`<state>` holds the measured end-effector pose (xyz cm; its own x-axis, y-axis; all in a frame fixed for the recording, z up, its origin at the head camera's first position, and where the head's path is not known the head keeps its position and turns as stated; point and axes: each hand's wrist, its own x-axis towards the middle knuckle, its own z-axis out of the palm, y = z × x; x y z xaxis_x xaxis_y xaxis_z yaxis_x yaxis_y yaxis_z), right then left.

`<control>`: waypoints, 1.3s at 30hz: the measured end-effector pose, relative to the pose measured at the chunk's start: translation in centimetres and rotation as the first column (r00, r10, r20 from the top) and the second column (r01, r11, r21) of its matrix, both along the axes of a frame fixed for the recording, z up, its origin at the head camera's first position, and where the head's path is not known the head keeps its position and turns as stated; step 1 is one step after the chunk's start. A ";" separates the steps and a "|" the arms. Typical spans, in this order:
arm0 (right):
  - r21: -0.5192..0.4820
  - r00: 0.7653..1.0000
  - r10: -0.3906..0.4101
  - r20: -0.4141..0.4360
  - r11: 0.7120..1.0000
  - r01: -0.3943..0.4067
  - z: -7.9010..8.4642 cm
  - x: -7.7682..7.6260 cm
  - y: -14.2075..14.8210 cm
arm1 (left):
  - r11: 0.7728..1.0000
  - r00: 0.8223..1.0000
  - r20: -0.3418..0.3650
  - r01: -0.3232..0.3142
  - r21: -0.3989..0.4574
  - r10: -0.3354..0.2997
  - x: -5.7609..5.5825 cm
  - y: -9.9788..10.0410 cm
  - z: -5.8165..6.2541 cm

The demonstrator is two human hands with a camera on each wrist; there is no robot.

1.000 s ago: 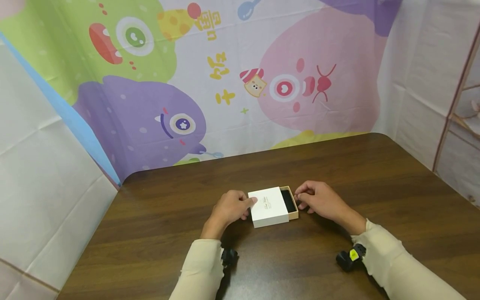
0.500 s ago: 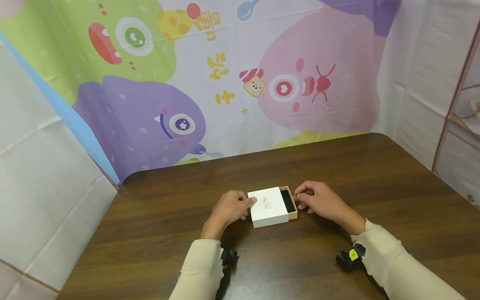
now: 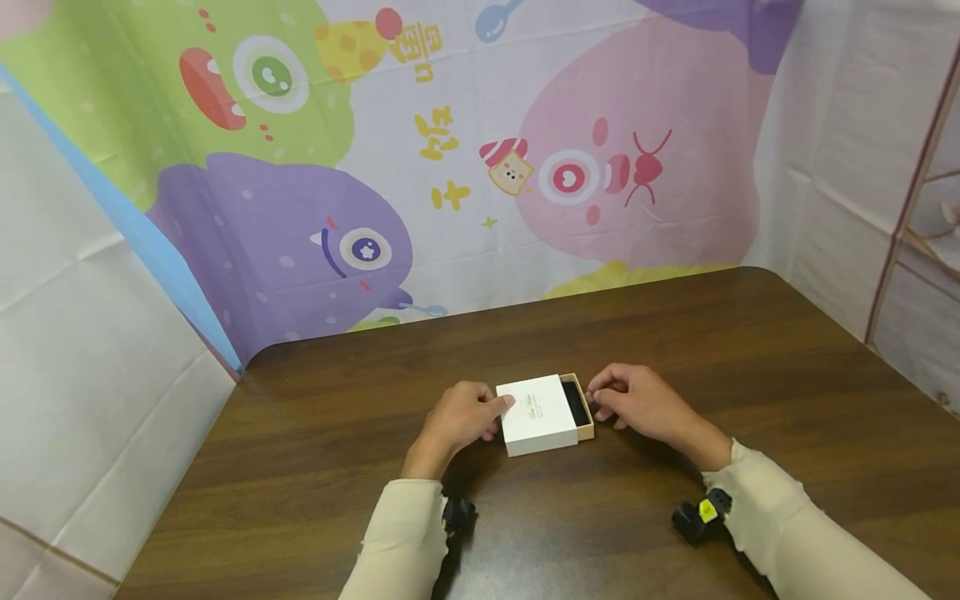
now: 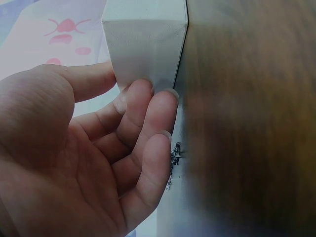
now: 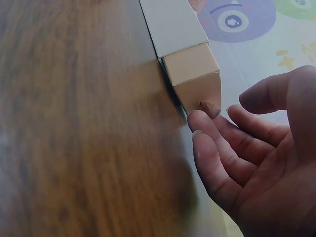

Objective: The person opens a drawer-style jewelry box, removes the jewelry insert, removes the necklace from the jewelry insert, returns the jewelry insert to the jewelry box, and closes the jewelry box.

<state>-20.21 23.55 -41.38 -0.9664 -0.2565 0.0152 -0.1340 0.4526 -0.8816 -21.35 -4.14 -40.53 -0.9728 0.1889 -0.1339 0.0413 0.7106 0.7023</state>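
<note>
A white gift box (image 3: 536, 415) of the slide-out kind lies on the table, with small printed lettering on its sleeve. From its right end sticks a tan inner drawer (image 3: 586, 432) with a black lining (image 3: 576, 403). My left hand (image 3: 463, 412) holds the sleeve at its left end, thumb on top and fingers curled against the end wall. My right hand (image 3: 636, 402) is at the drawer's outer end. In the right wrist view, its fingertips meet the drawer's end face by a small brown tab (image 5: 211, 108), while the thumb stands apart.
The dark wooden table (image 3: 337, 417) reaches to a cartoon-printed cloth (image 3: 465, 275) at the back. Pale panels flank it on both sides. A black wrist camera (image 3: 459, 515) sits at the left sleeve cuff, another wrist camera (image 3: 701, 515) at the right.
The drawer has slid very slightly leftward into the sleeve, and my right fingertips have moved left with it. The left hand has stayed in place.
</note>
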 end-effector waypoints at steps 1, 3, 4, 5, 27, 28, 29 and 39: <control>0.002 1.000 0.003 0.000 1.000 -0.003 0.0 0.0 0.0 | 1.000 1.000 0.000 -0.002 0.000 0.002 0.0 0.0 0.0; 0.003 1.000 -0.001 0.006 1.000 0.001 0.0 0.0 0.0 | 1.000 1.000 -0.001 0.000 0.000 0.000 0.0 0.0 -0.1; 0.005 1.000 -0.002 0.007 1.000 0.002 0.0 0.0 0.0 | 1.000 1.000 -0.002 0.001 0.000 -0.001 -0.1 0.0 -0.1; 0.007 1.000 0.000 0.007 1.000 -0.001 0.0 0.0 0.0 | 1.000 1.000 -0.003 0.002 0.002 -0.002 -0.1 0.0 -0.1; 0.010 0.999 0.043 0.009 0.999 -0.043 -0.2 0.0 -0.1 | 1.000 1.000 0.002 0.004 0.013 -0.004 -0.1 -0.1 -0.2; 0.011 0.999 0.042 0.012 0.999 -0.042 -0.2 0.0 -0.1 | 1.000 1.000 0.002 0.005 0.012 -0.006 -0.1 -0.1 -0.2; 0.012 0.999 0.046 0.010 0.999 -0.046 -0.1 0.0 -0.1 | 1.000 1.000 0.003 0.007 0.012 -0.007 -0.1 -0.1 -0.1; -0.011 0.997 0.076 0.015 0.997 -0.076 0.0 0.1 -0.1 | 1.000 1.000 0.003 0.007 0.015 -0.008 0.0 0.0 -0.1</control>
